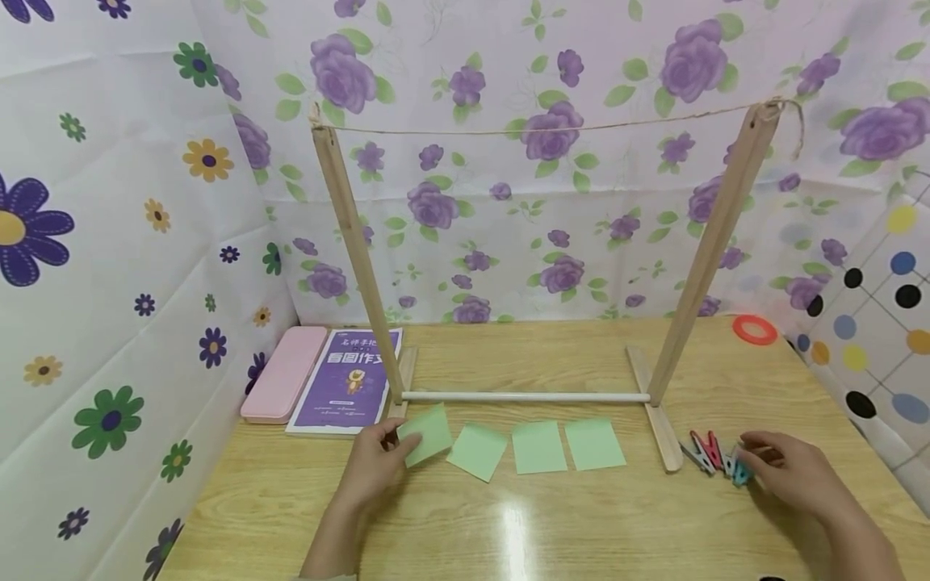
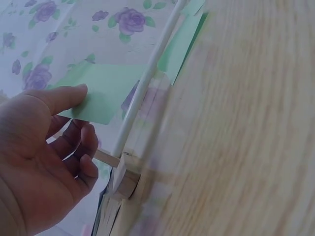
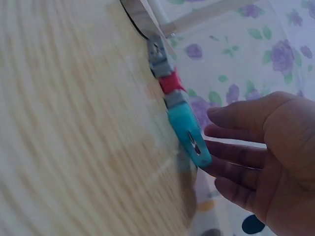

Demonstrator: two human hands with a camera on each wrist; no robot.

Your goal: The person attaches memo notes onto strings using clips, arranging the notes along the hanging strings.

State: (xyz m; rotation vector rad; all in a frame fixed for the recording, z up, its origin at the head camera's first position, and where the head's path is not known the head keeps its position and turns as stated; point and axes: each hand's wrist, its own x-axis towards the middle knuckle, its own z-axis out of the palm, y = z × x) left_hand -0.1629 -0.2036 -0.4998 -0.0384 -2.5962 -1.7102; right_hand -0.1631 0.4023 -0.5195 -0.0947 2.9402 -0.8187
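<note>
Between thumb and fingers, my left hand (image 1: 375, 461) pinches a green sticky note (image 1: 430, 434), raised off the table by one edge; the left wrist view shows the thumb on top of the note (image 2: 106, 91). Three more green notes, a tilted one (image 1: 478, 452), a middle one (image 1: 539, 448) and a right one (image 1: 596, 444), lie in a row beside it. My right hand (image 1: 788, 472) is at a small cluster of clothespins, its fingers loosely bent beside the teal clothespin (image 3: 187, 130). Thumb and fingers are apart there. A red clothespin (image 1: 708, 449) and grey clothespins (image 1: 699, 460) lie next to it.
Behind the notes stands a wooden frame (image 1: 715, 250) with a white rod (image 1: 523, 397) low down and a twine line (image 1: 508, 132) strung across its tops. A purple book (image 1: 341, 387) and pink case (image 1: 286, 373) lie left. A red ring (image 1: 755, 329) lies back right.
</note>
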